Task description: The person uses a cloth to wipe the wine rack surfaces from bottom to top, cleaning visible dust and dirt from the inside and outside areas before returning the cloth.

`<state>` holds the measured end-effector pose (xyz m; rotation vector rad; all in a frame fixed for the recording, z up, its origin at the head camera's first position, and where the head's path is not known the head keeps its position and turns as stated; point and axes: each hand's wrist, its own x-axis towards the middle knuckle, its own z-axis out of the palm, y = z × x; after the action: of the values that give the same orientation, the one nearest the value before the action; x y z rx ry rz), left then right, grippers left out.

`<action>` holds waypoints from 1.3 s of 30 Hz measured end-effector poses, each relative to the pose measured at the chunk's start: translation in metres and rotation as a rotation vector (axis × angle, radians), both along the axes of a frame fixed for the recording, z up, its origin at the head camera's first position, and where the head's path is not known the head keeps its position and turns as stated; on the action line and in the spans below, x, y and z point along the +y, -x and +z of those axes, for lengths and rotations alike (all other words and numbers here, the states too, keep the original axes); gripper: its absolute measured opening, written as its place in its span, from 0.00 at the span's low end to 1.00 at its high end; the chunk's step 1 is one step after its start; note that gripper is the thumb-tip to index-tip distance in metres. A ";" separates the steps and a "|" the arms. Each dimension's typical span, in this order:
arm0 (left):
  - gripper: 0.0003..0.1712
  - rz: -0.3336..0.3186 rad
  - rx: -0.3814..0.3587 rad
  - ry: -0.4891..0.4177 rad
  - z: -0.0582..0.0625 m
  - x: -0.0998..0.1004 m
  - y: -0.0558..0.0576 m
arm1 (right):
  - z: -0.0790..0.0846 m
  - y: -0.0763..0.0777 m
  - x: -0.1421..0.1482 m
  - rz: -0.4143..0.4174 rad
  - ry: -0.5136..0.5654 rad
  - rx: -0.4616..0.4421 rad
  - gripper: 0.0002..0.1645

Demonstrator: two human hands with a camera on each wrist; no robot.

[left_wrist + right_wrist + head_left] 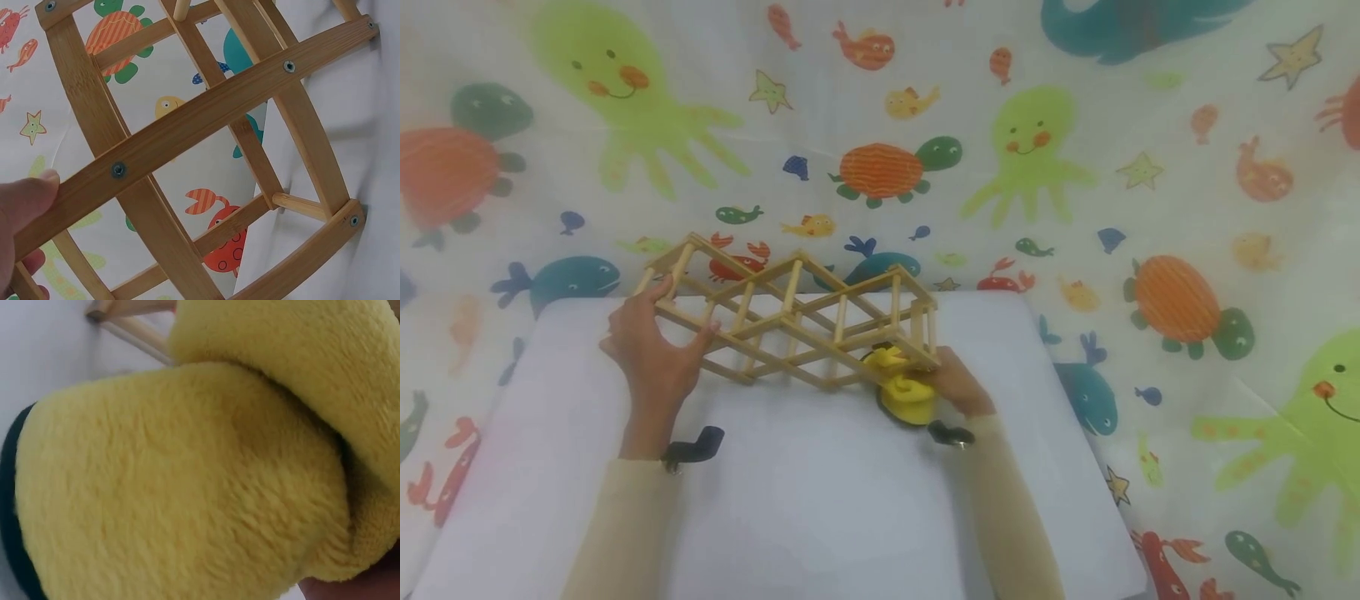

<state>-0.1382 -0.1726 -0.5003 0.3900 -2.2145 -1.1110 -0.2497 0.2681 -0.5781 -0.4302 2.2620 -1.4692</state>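
Note:
An expandable wooden lattice rack (pixel 786 318) stands stretched out over the white table in the head view. My left hand (pixel 658 358) grips its left end. In the left wrist view the thumb of that hand (pixel 22 203) presses along a flat wooden bar (pixel 200 119) with metal rivets. At the rack's right end my right hand (pixel 958 385) holds a fluffy yellow cloth (pixel 910 402) against the lower bars. The right wrist view is mostly filled by this bunched cloth (pixel 156 487) with its dark edging; the right fingers are largely hidden.
Beneath the rack lies a white tabletop (pixel 820 500). A white curtain (pixel 940 100) printed with sea animals hangs behind and around the table. Dark straps with small black pieces (pixel 696 447) sit at both wrists.

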 end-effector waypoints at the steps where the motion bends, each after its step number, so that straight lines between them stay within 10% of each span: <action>1: 0.44 -0.003 0.003 -0.001 0.000 0.001 0.001 | 0.000 -0.001 0.001 -0.021 0.002 0.009 0.11; 13: 0.44 0.008 -0.010 -0.002 -0.002 -0.001 0.004 | -0.007 -0.009 -0.015 0.035 0.099 -0.028 0.15; 21: 0.44 0.000 -0.017 0.001 -0.001 0.001 0.002 | -0.008 -0.010 0.009 -0.100 0.198 -0.042 0.15; 28: 0.44 0.007 -0.021 -0.001 0.000 -0.001 0.002 | -0.015 -0.017 -0.007 0.010 0.180 -0.043 0.14; 39: 0.43 0.060 0.045 0.030 -0.003 -0.001 -0.001 | -0.010 -0.043 -0.010 -0.402 0.216 0.061 0.18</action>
<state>-0.1368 -0.1734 -0.5028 0.4120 -2.1634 -1.0434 -0.2068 0.2581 -0.5878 -0.0796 2.3414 -1.9317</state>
